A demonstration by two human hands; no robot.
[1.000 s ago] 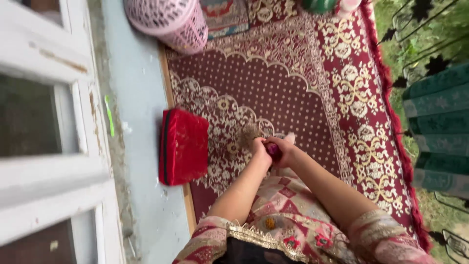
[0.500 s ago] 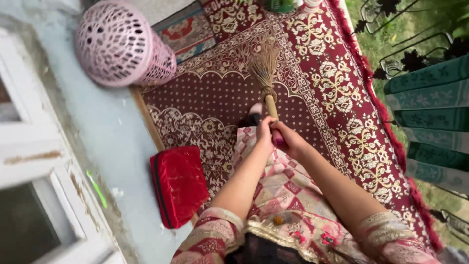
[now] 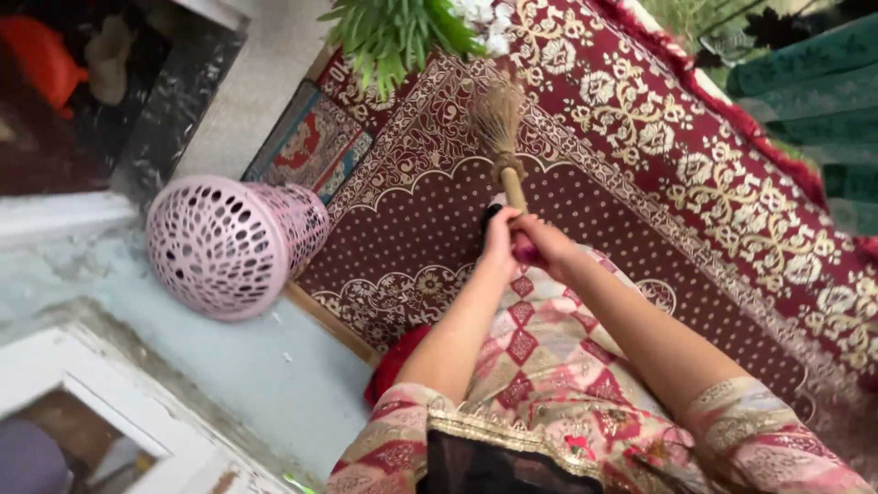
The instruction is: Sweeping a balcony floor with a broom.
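Observation:
Both my hands grip a short straw broom (image 3: pixel 500 128) by its handle, held out in front of me. My left hand (image 3: pixel 500 240) wraps the wooden handle just below the bound bristles. My right hand (image 3: pixel 541 245) closes on the handle's pink end beside it. The bristle head points away from me over a dark red patterned carpet (image 3: pixel 640 155) with cream floral borders. My patterned pink and red clothing fills the lower middle of the view.
A pink perforated plastic basket (image 3: pixel 224 242) lies on its side at the carpet's left edge on a pale blue floor (image 3: pixel 274 375). A red cushion (image 3: pixel 393 361) peeks out by my left arm. A green plant (image 3: pixel 393 32) stands at the top, white window frame (image 3: pixel 110 412) at lower left.
The view swung forward and left: the basket slid from upper left toward the middle left, the red cushion went mostly behind my arm, and the plant came into view. Both hands kept hold of the broom.

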